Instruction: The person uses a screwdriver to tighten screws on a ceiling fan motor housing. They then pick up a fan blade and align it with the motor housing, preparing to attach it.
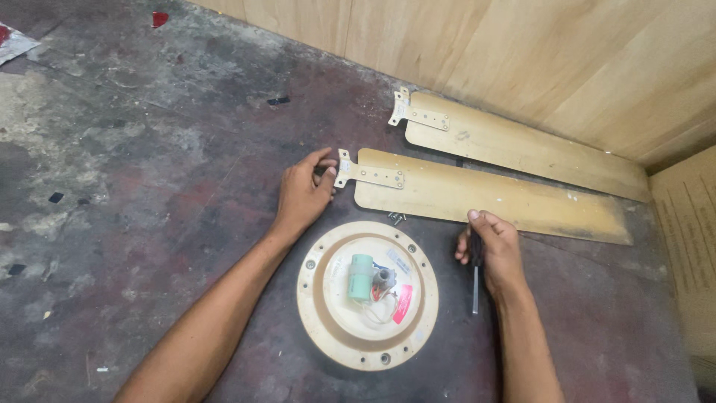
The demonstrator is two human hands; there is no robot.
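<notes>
Round cream motor housing (pixel 367 295) lies between both forearms, a mint-green capacitor and a red label inside. Left hand (pixel 304 192) pinches the nearer fan blade (pixel 485 198) by its bracket; right hand (pixel 494 250) grips a screwdriver (pixel 475 287). Loose screws (pixel 397 218) just left of it could scatter if the blade is dragged. Right of it, a tan carton (pixel 690 246).

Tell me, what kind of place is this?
Probably a repair workshop floor. A fan motor housing and two fan blades lie apart on stained concrete, with loose screws and a screwdriver in the right hand.
</notes>
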